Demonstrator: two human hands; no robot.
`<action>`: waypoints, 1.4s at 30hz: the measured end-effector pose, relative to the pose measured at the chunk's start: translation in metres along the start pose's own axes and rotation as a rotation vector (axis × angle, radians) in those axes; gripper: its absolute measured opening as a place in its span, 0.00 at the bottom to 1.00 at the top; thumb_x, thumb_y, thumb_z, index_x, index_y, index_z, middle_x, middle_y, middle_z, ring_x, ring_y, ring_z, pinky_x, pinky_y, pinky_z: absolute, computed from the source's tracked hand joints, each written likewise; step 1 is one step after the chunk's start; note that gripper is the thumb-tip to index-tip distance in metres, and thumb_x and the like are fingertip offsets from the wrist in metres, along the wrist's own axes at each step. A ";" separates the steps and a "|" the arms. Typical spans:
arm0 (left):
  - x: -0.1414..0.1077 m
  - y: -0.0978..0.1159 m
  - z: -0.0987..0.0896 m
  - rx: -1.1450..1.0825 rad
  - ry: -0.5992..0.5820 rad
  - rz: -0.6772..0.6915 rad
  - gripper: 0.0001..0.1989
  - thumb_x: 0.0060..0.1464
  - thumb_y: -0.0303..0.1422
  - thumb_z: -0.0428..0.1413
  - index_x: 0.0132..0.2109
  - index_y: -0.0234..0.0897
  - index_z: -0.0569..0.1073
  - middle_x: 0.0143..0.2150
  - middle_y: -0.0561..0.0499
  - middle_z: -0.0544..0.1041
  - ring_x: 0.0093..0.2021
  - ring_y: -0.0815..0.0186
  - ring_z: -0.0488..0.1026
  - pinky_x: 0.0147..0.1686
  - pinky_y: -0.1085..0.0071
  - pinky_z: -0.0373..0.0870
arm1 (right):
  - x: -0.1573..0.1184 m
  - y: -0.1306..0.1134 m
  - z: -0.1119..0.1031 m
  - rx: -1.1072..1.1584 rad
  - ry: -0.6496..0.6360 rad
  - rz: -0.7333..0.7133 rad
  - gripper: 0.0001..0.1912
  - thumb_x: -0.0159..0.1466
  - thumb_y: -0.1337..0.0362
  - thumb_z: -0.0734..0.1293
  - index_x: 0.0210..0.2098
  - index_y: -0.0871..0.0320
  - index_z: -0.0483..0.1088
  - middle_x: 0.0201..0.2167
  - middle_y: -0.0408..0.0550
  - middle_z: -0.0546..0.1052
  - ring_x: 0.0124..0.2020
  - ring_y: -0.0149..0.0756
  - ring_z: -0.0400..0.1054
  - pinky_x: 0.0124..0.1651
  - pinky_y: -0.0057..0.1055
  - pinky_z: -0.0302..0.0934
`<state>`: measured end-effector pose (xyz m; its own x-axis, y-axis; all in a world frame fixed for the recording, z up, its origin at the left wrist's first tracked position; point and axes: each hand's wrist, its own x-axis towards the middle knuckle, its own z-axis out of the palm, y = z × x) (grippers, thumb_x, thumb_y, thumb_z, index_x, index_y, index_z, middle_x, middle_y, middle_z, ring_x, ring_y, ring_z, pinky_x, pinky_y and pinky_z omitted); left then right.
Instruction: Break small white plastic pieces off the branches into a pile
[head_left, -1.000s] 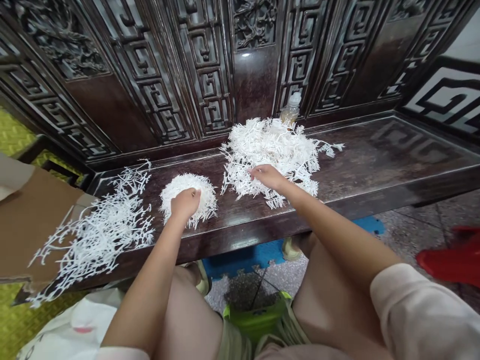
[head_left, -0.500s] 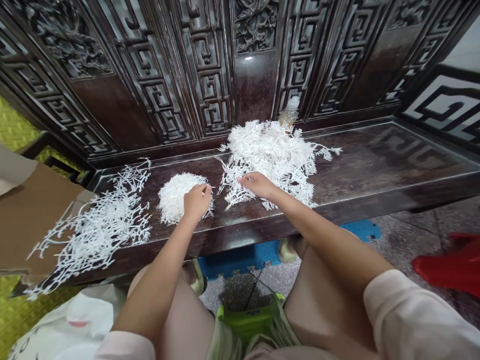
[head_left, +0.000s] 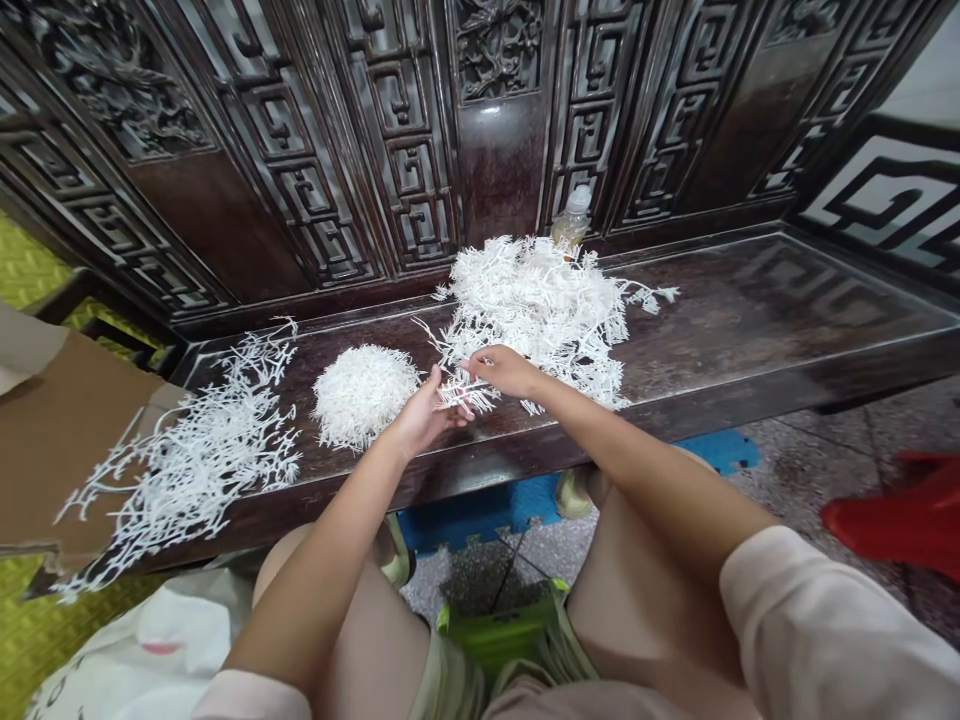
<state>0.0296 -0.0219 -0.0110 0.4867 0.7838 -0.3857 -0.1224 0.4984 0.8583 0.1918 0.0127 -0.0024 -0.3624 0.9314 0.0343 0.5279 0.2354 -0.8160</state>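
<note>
My right hand (head_left: pixel 504 370) pinches a white branched plastic sprig (head_left: pixel 474 396) at the front edge of a large heap of like sprigs (head_left: pixel 536 300). Just left of it, my left hand (head_left: pixel 426 415) is open, thumb raised and fingers stretched under the sprig's left end. Whether those fingers touch it I cannot tell. Beside my left hand lies a rounded pile of small white pieces (head_left: pixel 365 395). Farther left, a loose tangle of thin white stems (head_left: pixel 206 450) spreads over the bench and onto the cardboard.
Everything lies on a dark wooden bench (head_left: pixel 697 345) with a carved back. A capped bottle (head_left: pixel 573 215) stands behind the heap. Cardboard (head_left: pixel 90 430) is at the left, a white bag (head_left: pixel 154 640) below it. A red plastic object (head_left: pixel 892 515) is at the right.
My left hand has left the small-piece pile, moved right to the sprig and spread its fingers. My right hand stays near the heap's front left, its sprig now drawn toward the bench edge.
</note>
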 end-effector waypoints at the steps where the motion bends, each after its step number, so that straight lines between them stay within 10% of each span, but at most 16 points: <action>1: 0.000 0.001 -0.001 -0.044 -0.013 -0.007 0.29 0.47 0.56 0.38 0.29 0.34 0.69 0.23 0.47 0.70 0.27 0.65 0.68 0.31 0.68 0.63 | 0.000 -0.001 0.000 0.000 -0.006 -0.008 0.23 0.54 0.47 0.56 0.19 0.61 0.65 0.17 0.41 0.61 0.23 0.27 0.55 0.30 0.26 0.49; 14: -0.002 -0.003 0.002 -0.040 0.000 -0.002 0.18 0.45 0.46 0.52 0.28 0.34 0.67 0.24 0.53 0.66 0.28 0.70 0.64 0.33 0.71 0.58 | 0.000 0.000 0.000 -0.016 -0.041 -0.041 0.23 0.55 0.48 0.56 0.20 0.62 0.65 0.18 0.41 0.62 0.23 0.27 0.55 0.31 0.25 0.49; 27: 0.001 -0.011 0.024 0.317 0.304 0.388 0.20 0.48 0.47 0.48 0.21 0.35 0.58 0.23 0.55 0.58 0.27 0.72 0.55 0.33 0.74 0.54 | 0.010 0.003 0.007 -0.371 0.344 -0.002 0.17 0.59 0.57 0.56 0.20 0.59 0.63 0.17 0.44 0.64 0.22 0.29 0.54 0.27 0.26 0.45; 34: -0.047 0.004 0.046 0.531 0.104 0.496 0.19 0.52 0.45 0.43 0.21 0.35 0.60 0.28 0.51 0.63 0.32 0.68 0.61 0.36 0.72 0.57 | 0.011 0.041 -0.035 -0.419 0.537 0.413 0.15 0.61 0.61 0.54 0.24 0.62 0.65 0.21 0.50 0.67 0.21 0.29 0.55 0.26 0.27 0.45; 42: -0.017 0.027 -0.052 1.292 0.694 0.027 0.19 0.51 0.42 0.39 0.28 0.36 0.69 0.34 0.45 0.72 0.36 0.57 0.68 0.38 0.62 0.59 | 0.010 0.027 -0.027 -0.304 0.311 0.207 0.20 0.59 0.52 0.55 0.23 0.60 0.66 0.23 0.48 0.69 0.22 0.30 0.58 0.29 0.28 0.50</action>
<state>-0.0275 -0.0025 0.0010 -0.0534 0.9906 -0.1260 0.9002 0.1024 0.4232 0.2238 0.0358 -0.0085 -0.0038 0.9952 0.0977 0.7823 0.0639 -0.6196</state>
